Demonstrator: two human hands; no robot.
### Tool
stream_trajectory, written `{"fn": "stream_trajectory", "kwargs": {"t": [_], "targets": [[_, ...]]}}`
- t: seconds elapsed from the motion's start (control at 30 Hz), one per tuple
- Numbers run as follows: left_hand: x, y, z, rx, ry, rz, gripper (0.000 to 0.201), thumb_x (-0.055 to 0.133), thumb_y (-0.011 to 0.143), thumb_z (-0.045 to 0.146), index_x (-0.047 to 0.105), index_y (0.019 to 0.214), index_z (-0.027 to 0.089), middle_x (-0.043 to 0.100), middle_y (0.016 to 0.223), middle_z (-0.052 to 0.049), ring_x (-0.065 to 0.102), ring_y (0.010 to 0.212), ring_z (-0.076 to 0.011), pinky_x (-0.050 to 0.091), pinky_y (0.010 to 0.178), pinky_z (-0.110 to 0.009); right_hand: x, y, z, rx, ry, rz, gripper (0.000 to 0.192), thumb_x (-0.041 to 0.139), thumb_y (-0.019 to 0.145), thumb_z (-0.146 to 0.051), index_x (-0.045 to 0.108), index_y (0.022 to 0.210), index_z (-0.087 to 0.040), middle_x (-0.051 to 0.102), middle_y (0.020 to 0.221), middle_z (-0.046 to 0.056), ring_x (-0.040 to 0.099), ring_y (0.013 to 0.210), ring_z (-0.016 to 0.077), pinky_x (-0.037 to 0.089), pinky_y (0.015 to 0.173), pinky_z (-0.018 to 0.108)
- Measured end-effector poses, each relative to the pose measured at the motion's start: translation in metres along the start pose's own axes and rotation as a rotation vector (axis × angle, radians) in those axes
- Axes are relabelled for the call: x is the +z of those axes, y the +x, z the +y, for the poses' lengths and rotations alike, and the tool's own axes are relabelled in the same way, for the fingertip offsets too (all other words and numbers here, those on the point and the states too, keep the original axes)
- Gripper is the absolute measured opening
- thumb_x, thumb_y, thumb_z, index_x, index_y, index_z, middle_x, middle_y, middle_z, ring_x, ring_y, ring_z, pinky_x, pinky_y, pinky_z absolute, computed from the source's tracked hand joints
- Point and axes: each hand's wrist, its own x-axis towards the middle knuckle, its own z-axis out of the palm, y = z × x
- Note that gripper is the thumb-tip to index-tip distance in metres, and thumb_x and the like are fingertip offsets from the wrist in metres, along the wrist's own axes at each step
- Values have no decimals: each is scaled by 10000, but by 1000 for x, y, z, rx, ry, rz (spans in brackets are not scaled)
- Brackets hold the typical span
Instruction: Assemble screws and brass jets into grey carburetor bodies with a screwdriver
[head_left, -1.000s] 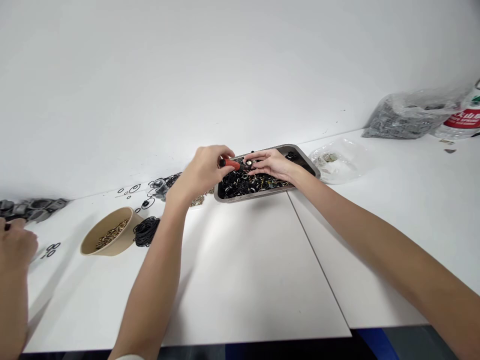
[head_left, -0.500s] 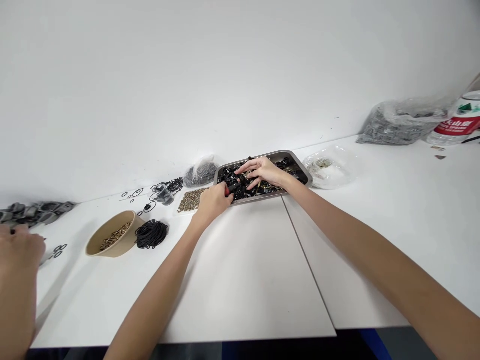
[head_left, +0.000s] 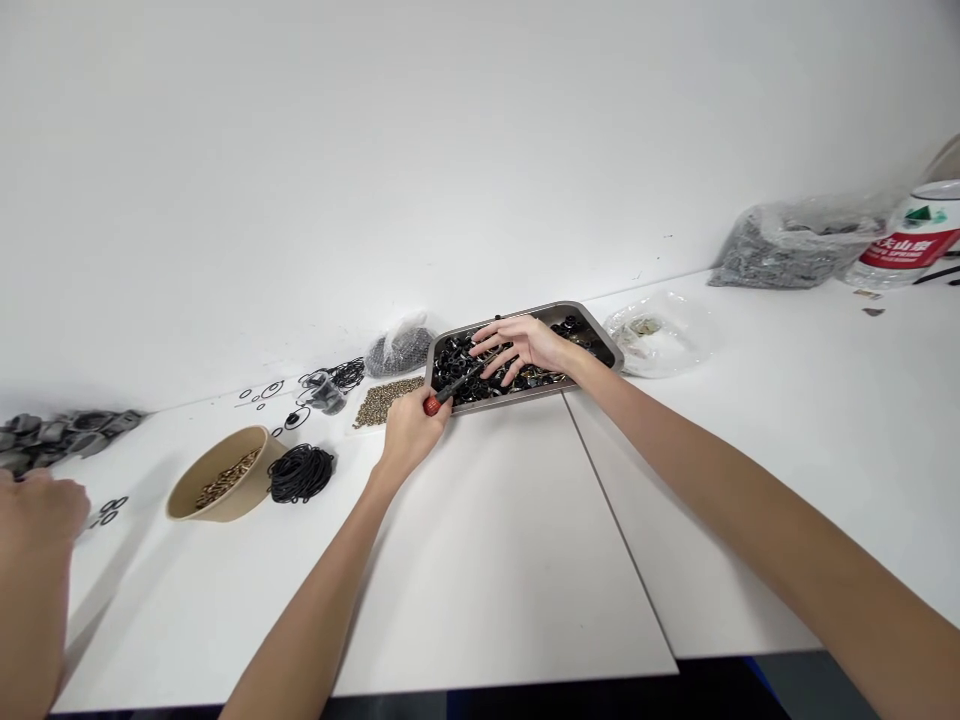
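The left hand [head_left: 411, 428] gripped the red-handled tool [head_left: 452, 389], its shaft angled over the metal tray [head_left: 517, 398], while the right hand [head_left: 525, 345], fingers loosely spread and apparently empty, hovered above the black parts [head_left: 451, 355], where good practice favoured keeping the tip clear of fingertips.

A tool [head_left: 455, 387] w/ a red end & blk shaft is gripped in the L hand [head_left: 417, 418], its shaft slanted away & to the R over the near-L rim of the tray [head_left: 606, 338]. The tray is grey metal w/ rounded corners, part-filled w/ small parts [head_left: 457, 355], mostly blk, some gold-coloured, overhung by the R hand [head_left: 517, 348], fingers spread.
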Motion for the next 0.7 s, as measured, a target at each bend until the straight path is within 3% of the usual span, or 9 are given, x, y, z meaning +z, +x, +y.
{"fn": "stream_trajectory", "kwargs": {"t": [0.1,0.23,0.47,0.7], "targets": [[0,-1,-8,-13,-146,56,261,585,760,368,512,597,177,418,533,37,363,544,-105,266,571,-257,1,1,-1,53,-1,4,387,441,910,-339,582,1200,-125,608,1251,194,712,856,320,607,540,364],[0,-1,-14,-41,-421,64,303,612,754,374,471,583,167,346,525,47,317,516,-78,218,520,-244,5,4,2,87,-94,123,330,449,919,-317,604,1111,-97,657,1144,202,713,710,268,566,468,305],[0,-6,-10,-121,-968,-74,416,678,760,376,325,625,201,262,506,76,216,434,-48,148,418,-214,9,9,11,86,-261,216,239,516,932,-280,645,1006,-93,705,940,159,688,603,187,531,445,236],[8,-9,-9,-93,-1186,-149,439,692,785,398,352,600,191,309,454,74,241,389,-42,178,378,-194,13,8,10,87,-301,231,230,515,950,-272,656,983,-94,701,901,143,677,580,166,529,453,225]]}}
